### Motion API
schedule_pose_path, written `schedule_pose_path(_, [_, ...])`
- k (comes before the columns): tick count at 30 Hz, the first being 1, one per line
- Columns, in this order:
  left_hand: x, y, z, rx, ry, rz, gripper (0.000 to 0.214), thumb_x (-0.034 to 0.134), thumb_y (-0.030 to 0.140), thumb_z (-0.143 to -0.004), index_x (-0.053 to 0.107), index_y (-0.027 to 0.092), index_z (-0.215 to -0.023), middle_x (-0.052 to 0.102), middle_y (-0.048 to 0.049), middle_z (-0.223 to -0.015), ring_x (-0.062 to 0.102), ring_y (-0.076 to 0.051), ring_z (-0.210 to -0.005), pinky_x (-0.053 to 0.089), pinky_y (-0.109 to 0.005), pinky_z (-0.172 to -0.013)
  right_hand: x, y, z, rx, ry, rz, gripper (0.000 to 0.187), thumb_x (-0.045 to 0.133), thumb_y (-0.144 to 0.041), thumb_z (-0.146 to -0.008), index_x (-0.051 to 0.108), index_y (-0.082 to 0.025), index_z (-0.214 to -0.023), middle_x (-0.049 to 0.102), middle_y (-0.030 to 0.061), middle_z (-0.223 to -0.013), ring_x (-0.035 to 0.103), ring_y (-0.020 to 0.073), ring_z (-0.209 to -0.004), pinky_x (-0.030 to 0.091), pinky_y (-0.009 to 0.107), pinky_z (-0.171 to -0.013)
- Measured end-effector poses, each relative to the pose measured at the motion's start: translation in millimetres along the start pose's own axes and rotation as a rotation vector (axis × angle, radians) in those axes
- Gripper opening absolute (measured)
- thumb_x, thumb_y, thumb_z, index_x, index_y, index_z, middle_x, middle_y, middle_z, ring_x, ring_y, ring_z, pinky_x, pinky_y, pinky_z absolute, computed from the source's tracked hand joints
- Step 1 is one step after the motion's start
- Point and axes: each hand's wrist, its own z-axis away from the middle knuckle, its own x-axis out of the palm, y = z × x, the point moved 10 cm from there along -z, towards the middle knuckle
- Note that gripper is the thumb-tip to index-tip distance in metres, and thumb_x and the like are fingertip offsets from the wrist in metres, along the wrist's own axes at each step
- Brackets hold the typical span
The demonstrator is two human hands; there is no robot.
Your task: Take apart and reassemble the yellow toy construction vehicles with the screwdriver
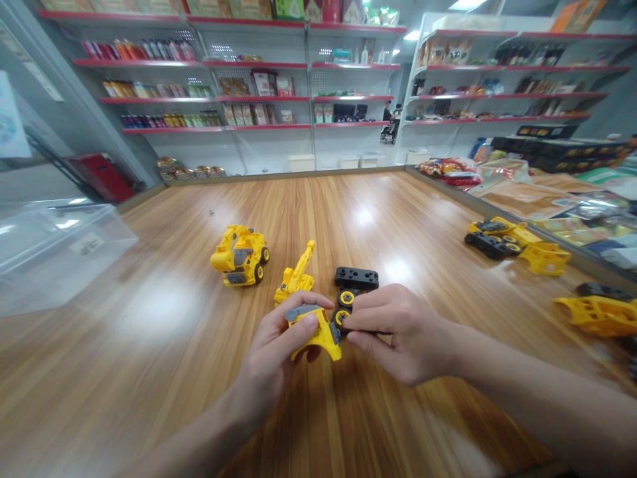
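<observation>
Toy cab (329, 343) yellow, grey; wheels (347, 298) black, yellow; tabletop (149, 385) brown, streaked.

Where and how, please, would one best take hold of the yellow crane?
Probably by the middle of its boom, pinched across the sides from above: it is slim and juts clear of the wider base, which the left hand partly hides.

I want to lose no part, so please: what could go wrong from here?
The yellow shell in the left hand might slip from its thumb-and-finger hold. A wheel by the right hand could roll away if loose. The yellow crane piece sits just beyond the left hand, so a sweep could knock it.
</observation>
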Motion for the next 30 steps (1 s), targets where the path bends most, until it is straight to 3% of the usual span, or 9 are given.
schedule_pose_path(6, [-2.7,-4,0,-0.025,0.021,0.012,0.022,0.059,0.035,-0.086,0.063,0.019,-0.100,0.054,-0.0017,-0.078,0.050,-0.012,-0.066,0.038,-0.022,-0.055,2,-4,-1,0.029,-0.003,-0.045,0.016,0.050,-0.012,-0.086,0.063,-0.012,-0.076,0.053,0.0011,-0.067,0.045,0.0110,-0.059,0.033,0.026,-0.057])
schedule_pose_path(17, [0.3,-8,1,-0.043,-0.021,0.082,0.022,0.059,0.034,-0.085,0.064,0.019,-0.099,0.058,-0.0035,-0.082,0.054,-0.015,-0.071,0.039,-0.024,-0.060,9,-3,-1,0.054,-0.041,-0.107,0.019,0.049,-0.013,-0.085,0.053,-0.016,-0.067,0.052,0.0006,-0.064,0.045,0.0110,-0.059,0.033,0.025,-0.058])
schedule_pose_path(26, [1.7,3,4,0.048,-0.028,-0.137,0.024,0.058,0.037,-0.086,0.064,0.018,-0.100,0.057,-0.0028,-0.080,0.053,-0.014,-0.069,0.039,-0.022,-0.057,20,7,3,0.175,-0.150,-0.034,0.025,0.046,-0.018,-0.087,0.047,-0.017,-0.062,0.053,-0.0003,-0.059,0.043,0.0095,-0.053,0.032,0.025,-0.054])
schedule_pose_path(30, [1.2,0,3,0.022,-0.013,-0.102,0.024,0.060,0.037,-0.085,0.063,0.017,-0.098,0.056,-0.0024,-0.078,0.054,-0.013,-0.066,0.040,-0.021,-0.054,24,11,3,0.204,-0.189,-0.043,0.024,0.047,-0.019,-0.088,0.050,-0.016,-0.064,0.057,0.0008,-0.060,0.049,0.0098,-0.055,0.033,0.024,-0.054])
